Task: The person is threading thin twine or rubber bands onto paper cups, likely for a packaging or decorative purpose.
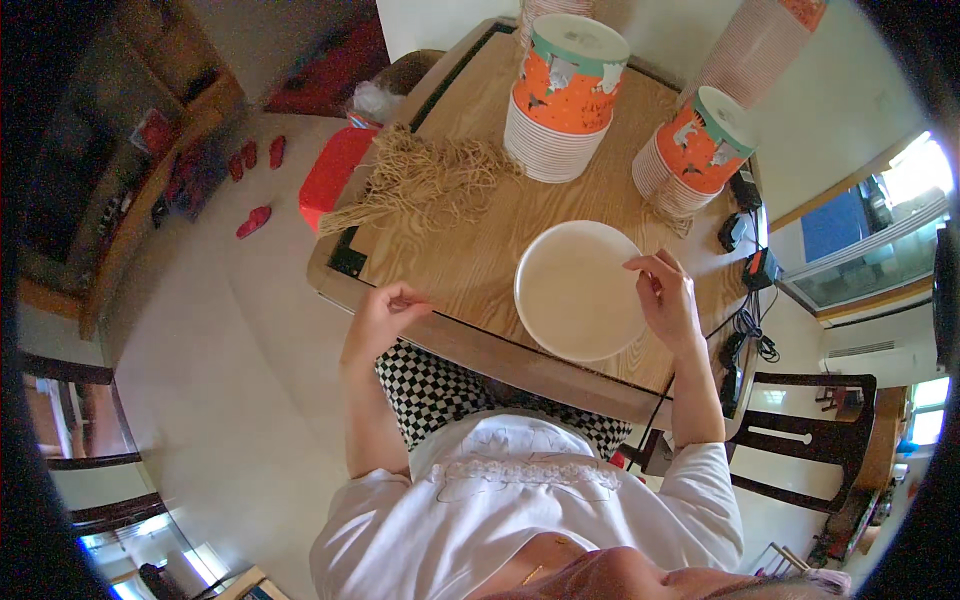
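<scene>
An open white paper bucket (570, 300) stands near the table's front edge, its round mouth facing up. At its right rim is my right hand (668, 298), with thumb and fingertips brought together in a pinch. My left hand (388, 318) hovers over the front edge, left of the bucket and apart from it, also pinched. Whatever either pinch holds is too small to make out. Behind the left hand lies a loose heap of tan twine (430, 185). Beyond the bucket rises a stack of paper buckets (558, 135), topped by an orange and green one.
A second bucket stack (685, 165) stands at the right, with a taller stack (760, 50) behind it. Black adapters and cables (750, 320) run along the right edge. A red stool (330, 175) stands left of the table (450, 280), a dark chair (810, 435) to the right.
</scene>
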### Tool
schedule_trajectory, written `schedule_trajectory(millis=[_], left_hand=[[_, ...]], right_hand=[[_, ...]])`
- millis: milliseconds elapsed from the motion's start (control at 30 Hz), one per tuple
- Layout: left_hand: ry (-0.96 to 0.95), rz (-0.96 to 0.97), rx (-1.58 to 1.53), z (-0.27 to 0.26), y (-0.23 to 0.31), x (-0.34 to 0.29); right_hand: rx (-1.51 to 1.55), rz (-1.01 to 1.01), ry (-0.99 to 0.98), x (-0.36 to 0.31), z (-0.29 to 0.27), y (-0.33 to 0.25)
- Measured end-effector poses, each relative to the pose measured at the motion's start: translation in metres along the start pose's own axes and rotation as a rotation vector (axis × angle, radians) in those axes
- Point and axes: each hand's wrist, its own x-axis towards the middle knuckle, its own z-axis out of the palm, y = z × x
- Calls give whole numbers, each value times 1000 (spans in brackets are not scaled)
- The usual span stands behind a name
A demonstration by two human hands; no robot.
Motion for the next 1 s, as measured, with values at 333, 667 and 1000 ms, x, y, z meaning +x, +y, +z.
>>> schedule_trajectory(millis=[333,667,1000], left_hand=[[74,177,-682,-36,-31,-5],[-251,433,-1560,-40,-12,-6],[85,575,-1090,-25,12,-24]], right_hand=[[-29,152,-155,-11,15,-2],[226,83,-691,-20,19,-64],[-24,-589,-273,41,52,-31]])
